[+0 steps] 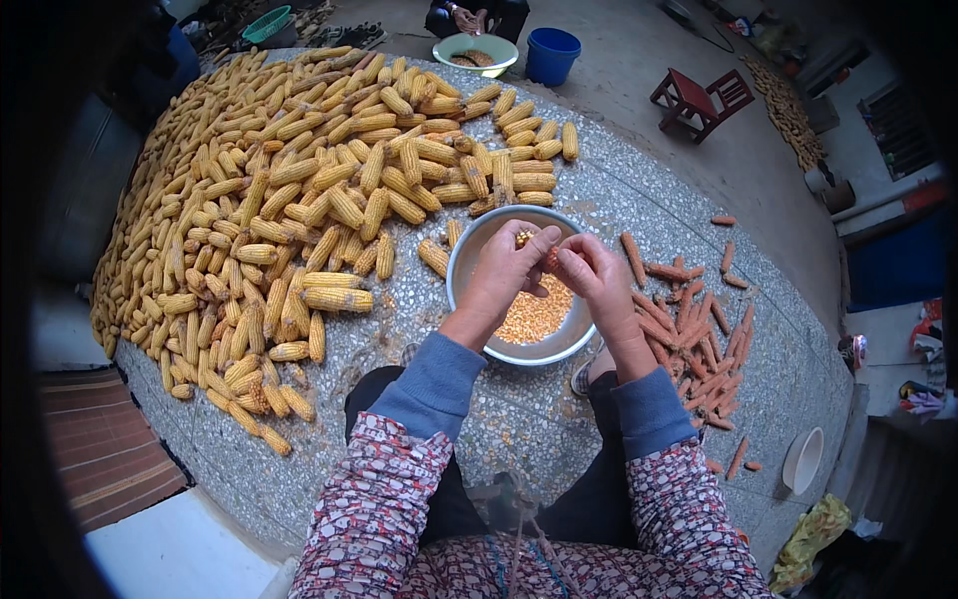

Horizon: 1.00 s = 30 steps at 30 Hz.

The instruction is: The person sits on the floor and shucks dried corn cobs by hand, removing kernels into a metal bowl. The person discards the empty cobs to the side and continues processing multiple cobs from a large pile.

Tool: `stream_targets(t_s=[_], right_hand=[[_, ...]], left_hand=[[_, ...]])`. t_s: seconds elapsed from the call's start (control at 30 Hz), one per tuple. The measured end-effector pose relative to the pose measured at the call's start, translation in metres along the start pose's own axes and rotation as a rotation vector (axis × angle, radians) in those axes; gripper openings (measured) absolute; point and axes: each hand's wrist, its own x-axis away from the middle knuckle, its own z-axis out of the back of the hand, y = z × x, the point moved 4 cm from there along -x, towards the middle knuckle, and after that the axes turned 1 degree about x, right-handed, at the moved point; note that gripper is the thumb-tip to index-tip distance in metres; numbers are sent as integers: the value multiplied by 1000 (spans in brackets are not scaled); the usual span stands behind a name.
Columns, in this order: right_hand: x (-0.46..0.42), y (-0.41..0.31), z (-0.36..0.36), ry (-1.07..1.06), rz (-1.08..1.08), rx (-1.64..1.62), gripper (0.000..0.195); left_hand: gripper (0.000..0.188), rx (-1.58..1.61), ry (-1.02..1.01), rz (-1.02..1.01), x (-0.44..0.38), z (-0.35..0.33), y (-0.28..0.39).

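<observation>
My left hand (507, 268) and my right hand (595, 278) meet above a metal basin (458, 288). Between them is a partly shelled ear of corn (526, 238), with yellow kernels at the left end and a reddish bare part near my right fingers. Both hands grip it; my fingers hide much of it. Loose yellow corn kernels (535, 313) lie in the bottom of the basin, which stands on the speckled stone floor between my feet. To the left and beyond spreads a large heap of unshelled corn ears (299, 172). Bare reddish corn cobs (692, 329) lie piled to the right.
Beyond the heap a person sits by a pale green basin (441, 49) of kernels, beside a blue bucket (553, 57). A red wooden chair (687, 96) stands at the upper right. At the lower right are a white bowl (803, 460) and a yellowish plastic bag (812, 535).
</observation>
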Motion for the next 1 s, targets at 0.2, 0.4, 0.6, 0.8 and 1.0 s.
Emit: stream_targets(t_s=[0.2,0.4,0.6,0.8,1.0], right_hand=[[9,-35,-6,71,426,459,27],[8,-24,-6,49,215,363,23],[-6,18,3,59,115,70,27],[-2,18,5,-3,-190,-360,26],[6,-20,-5,81,278,355,24]], left_hand=[[31,33,-117,34,-1,3,-2],[26,40,-99,-93,-2,-1,-4],[24,-106,-54,-197,3,-8,2],[25,19,-25,-84,-2,3,-2],[25,127,-16,6,0,8,-2]])
